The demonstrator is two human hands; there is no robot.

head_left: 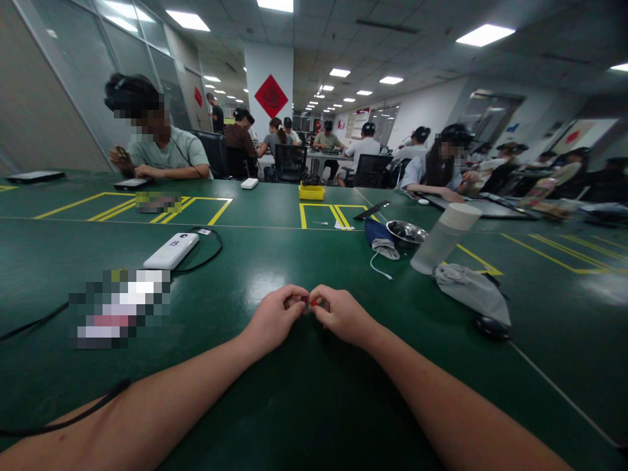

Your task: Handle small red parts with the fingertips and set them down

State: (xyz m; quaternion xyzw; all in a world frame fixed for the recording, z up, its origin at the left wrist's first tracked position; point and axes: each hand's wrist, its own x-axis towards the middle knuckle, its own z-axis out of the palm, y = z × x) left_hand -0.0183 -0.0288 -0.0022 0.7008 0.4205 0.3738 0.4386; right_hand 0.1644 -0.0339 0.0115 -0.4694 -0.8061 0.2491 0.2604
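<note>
My left hand (279, 316) and my right hand (342, 315) meet at the fingertips above the green table (255, 399). Between them is a tiny red object (314, 302), pinched by the fingers of my right hand. The curled fingers of my left hand press together beside it; what they hold, if anything, is too small to name.
A white power bank (171, 251) with a black cable lies at the left. On the right stand a frosted bottle (445, 239) and a metal bowl (407, 232), near a grey pouch (473, 291) and black mouse (491, 328). A yellow box (311, 192) and seated people are beyond.
</note>
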